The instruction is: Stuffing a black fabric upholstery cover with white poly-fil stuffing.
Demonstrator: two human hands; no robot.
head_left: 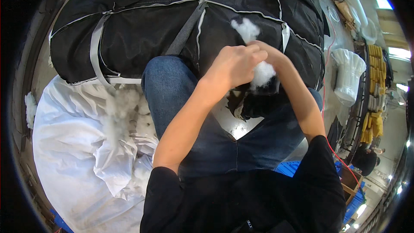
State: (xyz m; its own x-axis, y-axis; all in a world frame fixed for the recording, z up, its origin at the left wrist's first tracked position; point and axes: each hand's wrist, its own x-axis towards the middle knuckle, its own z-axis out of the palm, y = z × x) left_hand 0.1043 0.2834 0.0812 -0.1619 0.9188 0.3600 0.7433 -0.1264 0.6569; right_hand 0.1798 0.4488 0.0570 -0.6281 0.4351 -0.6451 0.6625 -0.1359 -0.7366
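While both hands meet over the lap | left hand (235, 65) clenched on white fluffy stuffing (262, 74) | right hand (269, 51) fingers hidden, cannot tell | small black fabric piece (254, 99) beneath; judged best fed in small tufts

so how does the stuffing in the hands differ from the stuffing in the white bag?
The tuft is a small, dense, bright white clump pinched between the left hand and right hand over a black cover. The bag stuffing is a looser, wispier, much larger heap, lying untouched in the open white bag at the person's left. Both are white, fluffy fibre fill.
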